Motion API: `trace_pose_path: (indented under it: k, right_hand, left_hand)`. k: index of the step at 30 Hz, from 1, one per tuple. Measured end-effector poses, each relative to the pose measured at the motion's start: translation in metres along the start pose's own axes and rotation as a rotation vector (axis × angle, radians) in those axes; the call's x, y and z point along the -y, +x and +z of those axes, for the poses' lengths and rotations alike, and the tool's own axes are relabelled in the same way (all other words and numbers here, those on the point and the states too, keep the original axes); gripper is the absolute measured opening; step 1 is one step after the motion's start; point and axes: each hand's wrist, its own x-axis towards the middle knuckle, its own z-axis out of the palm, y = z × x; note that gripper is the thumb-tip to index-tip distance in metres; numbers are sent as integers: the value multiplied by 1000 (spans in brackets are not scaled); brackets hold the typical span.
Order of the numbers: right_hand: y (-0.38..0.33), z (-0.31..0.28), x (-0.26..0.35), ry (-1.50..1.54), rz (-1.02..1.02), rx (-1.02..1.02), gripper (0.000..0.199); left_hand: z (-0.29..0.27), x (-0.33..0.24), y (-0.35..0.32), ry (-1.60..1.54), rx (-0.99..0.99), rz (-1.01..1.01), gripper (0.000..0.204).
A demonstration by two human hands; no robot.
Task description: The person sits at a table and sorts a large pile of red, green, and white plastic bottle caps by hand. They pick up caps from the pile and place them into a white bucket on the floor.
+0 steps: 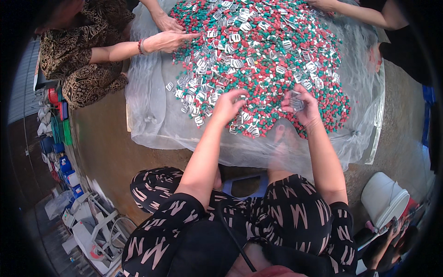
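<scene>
Lower frame: the person's lap in black cloth with a pale pink pattern (286, 221), knees apart, a blue stool (247, 184) showing between them. Both bare forearms rise from the lower edge toward the centre.

Left hand (227, 107), centre of frame: palm down, fingers curled onto the near edge of the pile, fingertips touching small silver metal clips (240, 121). Whether its grip is closed on any clip, cannot tell; the fingers hide it.

Right hand (302, 108), just right of centre: raised a little over the pile, fingers clamped on a small stack of silver clips (295, 100) held between thumb and fingertips.

Pile (267, 55), centre to upper frame: red and green plastic pellets mixed with many silver clips, heaped on a clear plastic sheet (147, 111) spread over the concrete floor (106, 147). Clips lie thickest on the left half of the heap.

Lower right: a white bucket (383, 198), tilted, well apart from the pile.

Lower left: white frames and blue containers (69, 175), blurred by the lens rim.

Upper left: a co-worker in brown patterned clothes (78, 51), seated, both hands (168, 40) resting on the far-left edge of the pile, a red band at one wrist.

Upper right: another person's arm (355, 13) reaching to the far edge of the heap.
</scene>
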Motion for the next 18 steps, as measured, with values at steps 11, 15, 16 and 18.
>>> trace_pose_path:
  k: [11,15,16,18]
  right_hand:
    - [21,34,-63,-2147,-249,-129,24]
    - [34,11,-54,-1641,-394,-296,15]
    - [38,8,-46,-1160,-177,-277,11]
    - [26,33,-30,-848,5,-240,13]
  left_hand:
    - [-47,-25,-17,-1151,24,-423,13]
    - [-47,-5,-34,-829,170,-377,18]
    - [-39,-2,-37,-610,194,-320,22]
    - [-27,2,-46,-77,242,-187,33]
